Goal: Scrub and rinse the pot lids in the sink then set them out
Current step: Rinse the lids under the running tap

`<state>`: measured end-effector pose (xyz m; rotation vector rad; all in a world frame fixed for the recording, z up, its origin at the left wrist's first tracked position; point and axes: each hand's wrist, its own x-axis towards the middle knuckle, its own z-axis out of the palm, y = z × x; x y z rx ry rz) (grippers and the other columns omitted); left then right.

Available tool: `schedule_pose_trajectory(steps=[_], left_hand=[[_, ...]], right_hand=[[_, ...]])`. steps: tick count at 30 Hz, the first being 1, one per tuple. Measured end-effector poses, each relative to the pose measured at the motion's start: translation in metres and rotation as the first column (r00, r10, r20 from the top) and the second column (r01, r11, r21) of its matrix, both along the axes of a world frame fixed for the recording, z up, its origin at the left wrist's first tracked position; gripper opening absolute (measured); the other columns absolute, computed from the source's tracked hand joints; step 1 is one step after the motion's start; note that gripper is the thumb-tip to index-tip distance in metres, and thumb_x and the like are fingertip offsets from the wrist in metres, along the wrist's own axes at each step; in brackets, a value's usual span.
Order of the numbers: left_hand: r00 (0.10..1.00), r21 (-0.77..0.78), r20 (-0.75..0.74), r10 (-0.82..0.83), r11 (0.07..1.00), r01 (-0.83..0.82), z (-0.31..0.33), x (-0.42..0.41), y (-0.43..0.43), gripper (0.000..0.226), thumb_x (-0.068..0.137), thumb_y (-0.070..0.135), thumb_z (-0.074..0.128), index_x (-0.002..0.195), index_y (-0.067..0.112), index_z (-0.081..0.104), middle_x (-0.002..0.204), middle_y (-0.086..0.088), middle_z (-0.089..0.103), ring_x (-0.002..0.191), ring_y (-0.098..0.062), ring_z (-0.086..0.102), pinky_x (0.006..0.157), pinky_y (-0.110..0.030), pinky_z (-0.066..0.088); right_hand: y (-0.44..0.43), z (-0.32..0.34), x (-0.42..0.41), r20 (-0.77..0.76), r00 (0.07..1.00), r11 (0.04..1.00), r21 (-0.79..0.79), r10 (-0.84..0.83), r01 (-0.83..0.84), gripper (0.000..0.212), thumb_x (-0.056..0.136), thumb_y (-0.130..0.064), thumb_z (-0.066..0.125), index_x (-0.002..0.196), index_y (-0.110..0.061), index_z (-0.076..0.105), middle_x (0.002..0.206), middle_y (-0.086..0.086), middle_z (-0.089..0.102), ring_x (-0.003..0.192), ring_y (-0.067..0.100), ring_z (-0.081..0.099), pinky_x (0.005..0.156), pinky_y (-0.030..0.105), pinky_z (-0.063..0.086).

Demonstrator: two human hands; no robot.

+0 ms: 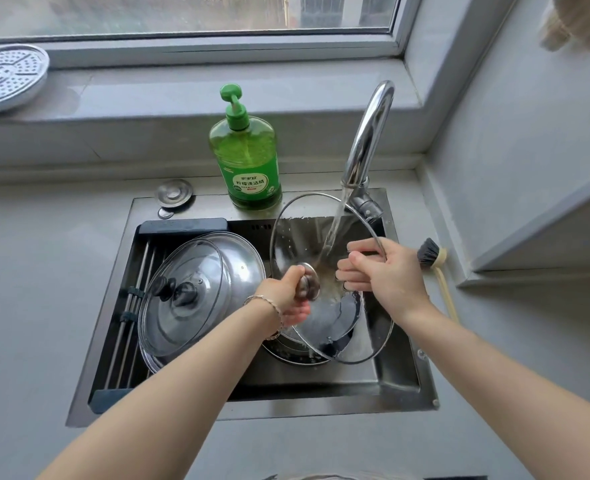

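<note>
A large glass lid [297, 237] with a steel rim is held tilted over the sink [252, 396], under running water from the faucet [369, 133]. My left hand [286, 296] grips its metal knob [308, 281]. My right hand [380, 271] grips the lid's right rim, fingers curled over the glass. Below the lid lies a dark pot lid or pan [328, 327] in the basin. On a rack at the sink's left rest a smaller glass lid [182, 299] with a black knob and a steel lid [241, 258] beneath it.
A green dish-soap bottle [248, 157] stands behind the sink, next to a drain stopper [175, 194]. A dish brush [435, 265] lies on the counter to the right. A perforated steamer plate [6, 77] sits on the window sill at far left.
</note>
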<state>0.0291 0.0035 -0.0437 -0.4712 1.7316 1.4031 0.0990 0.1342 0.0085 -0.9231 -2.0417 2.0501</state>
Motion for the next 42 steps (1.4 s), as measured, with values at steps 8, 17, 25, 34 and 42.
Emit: schedule_pose_trajectory(steps=[8,17,25,34,42], left_hand=[[0.613,-0.351,-0.622,-0.487,0.873,0.337,-0.01,-0.006,-0.019,0.024,0.074,0.018,0.072,0.082,0.011,0.051,0.076,-0.006,0.06,0.063,-0.014,0.053,0.062,-0.028,0.054],[0.875,-0.146,-0.346,-0.338,0.941,0.305,-0.007,-0.004,-0.007,0.038,0.091,0.045,0.047,0.09,0.008,0.054,0.067,-0.001,0.052,0.054,-0.012,0.048,0.052,-0.023,0.048],[1.0,-0.18,-0.024,-0.01,0.984,0.005,-0.041,0.004,-0.022,0.028,0.095,0.035,0.047,0.092,0.007,0.051,0.092,-0.009,0.056,0.093,-0.026,0.055,0.085,-0.039,0.049],[0.885,0.292,0.306,0.352,0.85,-0.439,-0.014,-0.003,-0.021,0.053,0.093,0.055,0.034,0.105,0.008,0.056,0.082,-0.009,0.07,0.07,-0.017,0.068,0.049,-0.024,0.056],[0.825,0.315,0.124,0.552,0.766,-0.56,-0.004,-0.005,-0.036,0.05,0.096,0.048,0.029,0.087,0.005,0.052,0.056,-0.005,0.069,0.046,-0.013,0.066,0.036,-0.018,0.049]], right_hand=[[0.002,0.006,-0.005,0.012,0.999,0.998,-0.047,-0.041,0.042,0.012,0.091,0.002,0.053,0.086,-0.008,0.057,0.074,0.016,0.066,0.055,0.016,0.067,0.053,0.027,0.056],[0.02,0.007,-0.006,0.073,0.992,0.991,-0.075,-0.107,0.113,0.013,0.092,0.003,0.049,0.083,-0.005,0.056,0.074,0.02,0.061,0.051,0.022,0.062,0.047,0.026,0.053],[0.074,-0.011,0.019,0.207,0.925,0.857,-0.355,-0.319,0.375,0.013,0.093,0.004,0.04,0.092,0.0,0.052,0.059,0.014,0.068,0.049,0.022,0.067,0.039,0.027,0.053],[0.066,-0.03,0.029,0.191,0.942,0.745,-0.577,-0.277,0.336,0.013,0.095,-0.001,0.04,0.092,-0.004,0.052,0.065,0.016,0.07,0.056,0.022,0.07,0.049,0.025,0.057],[0.007,-0.066,0.007,0.364,0.931,0.695,0.676,-0.026,-0.245,0.06,0.098,-0.038,0.033,0.144,-0.003,0.022,0.15,0.022,0.023,0.141,0.034,0.017,0.114,0.04,0.013]])
